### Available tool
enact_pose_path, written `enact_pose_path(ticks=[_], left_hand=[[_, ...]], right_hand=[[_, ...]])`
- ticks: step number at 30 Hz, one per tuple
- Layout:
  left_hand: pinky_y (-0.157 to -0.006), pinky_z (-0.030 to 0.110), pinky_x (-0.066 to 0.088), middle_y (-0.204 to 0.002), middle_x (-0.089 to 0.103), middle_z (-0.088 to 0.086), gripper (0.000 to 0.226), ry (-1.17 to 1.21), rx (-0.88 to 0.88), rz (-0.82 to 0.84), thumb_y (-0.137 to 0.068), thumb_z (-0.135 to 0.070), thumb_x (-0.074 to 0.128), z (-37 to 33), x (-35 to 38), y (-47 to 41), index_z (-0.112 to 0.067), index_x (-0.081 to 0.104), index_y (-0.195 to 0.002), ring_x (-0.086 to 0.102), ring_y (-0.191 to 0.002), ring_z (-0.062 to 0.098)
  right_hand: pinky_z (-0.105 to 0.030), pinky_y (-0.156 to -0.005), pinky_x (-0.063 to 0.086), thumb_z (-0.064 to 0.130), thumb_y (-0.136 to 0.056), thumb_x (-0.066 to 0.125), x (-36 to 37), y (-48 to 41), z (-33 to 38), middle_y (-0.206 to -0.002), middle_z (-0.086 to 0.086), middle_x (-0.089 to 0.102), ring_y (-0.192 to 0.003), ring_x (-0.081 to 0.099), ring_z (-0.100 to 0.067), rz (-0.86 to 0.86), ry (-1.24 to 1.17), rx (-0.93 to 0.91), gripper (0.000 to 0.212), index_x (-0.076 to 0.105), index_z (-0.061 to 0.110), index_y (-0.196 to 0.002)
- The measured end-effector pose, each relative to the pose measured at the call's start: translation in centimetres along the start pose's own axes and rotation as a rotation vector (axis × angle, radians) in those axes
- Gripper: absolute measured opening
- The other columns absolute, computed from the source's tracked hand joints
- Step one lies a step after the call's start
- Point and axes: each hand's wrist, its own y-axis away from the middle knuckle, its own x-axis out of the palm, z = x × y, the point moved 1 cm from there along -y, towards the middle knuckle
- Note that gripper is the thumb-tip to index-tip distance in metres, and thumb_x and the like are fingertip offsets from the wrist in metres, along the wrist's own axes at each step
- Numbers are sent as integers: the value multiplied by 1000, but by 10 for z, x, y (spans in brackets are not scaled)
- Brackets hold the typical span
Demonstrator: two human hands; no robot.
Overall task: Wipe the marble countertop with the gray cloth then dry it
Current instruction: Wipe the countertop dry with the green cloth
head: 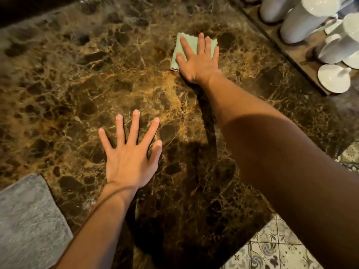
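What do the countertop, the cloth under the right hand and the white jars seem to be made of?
The countertop looks like polished brown marble: pale veins, glossy sheen. The cloth seems a soft textile, pale green, with a ragged edge. The white jars are probably glazed ceramic: smooth, with bright highlights.

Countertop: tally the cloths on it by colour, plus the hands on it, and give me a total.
Green cloth: 1, under the right hand
Gray cloth: 1, untouched at the near left
Hands: 2, the left hand flat on the bare countertop
Total: 4
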Motion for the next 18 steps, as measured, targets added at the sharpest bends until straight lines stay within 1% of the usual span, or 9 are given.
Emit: enact_pose_path(ticks=[4,7,12,15,18], left_hand=[[-117,75,-1,-173,-4,-2,57,-17,-7,-1,-104,-65,10,0,1,1,-52,4,-159,-8,-158,38],[-117,75,-1,-173,-8,-3,56,-38,-19,11,-104,-64,9,0,2,-1,-54,0,-158,-10,-158,37],[-117,74,-4,-172,-15,-4,56,-50,-37,23,-103,-62,8,-1,3,-1,-56,-8,-156,-14,-157,36],[-117,75,-4,-172,-14,-3,56,-43,-32,33,-103,-62,8,1,2,-3,-56,-8,-157,-13,-157,37],[-117,76,-4,-173,-11,-3,56,-45,-28,37,-103,-63,9,1,1,-4,-56,-5,-157,-11,-157,37]], right_hand=[[-58,-124,-12,56,-106,13,7,20,-7,-171,-17,-13,-158,-15,-35,-29,1,-45,62,0,39,-164],[-58,-125,-9,56,-106,12,25,64,-9,-172,-18,-9,-158,-12,-35,-65,33,-120,61,3,40,-164],[-57,-127,-5,57,-105,8,54,178,-27,-172,-15,-12,-158,-13,-31,-6,116,-306,60,-1,43,-163],[-60,-126,2,56,-108,17,69,257,-46,-172,-18,-5,-159,-7,-34,33,147,-416,58,6,43,-163],[-63,-124,14,52,-108,27,87,330,-63,-172,-19,4,-159,-1,-36,24,154,-457,60,11,38,-164]])
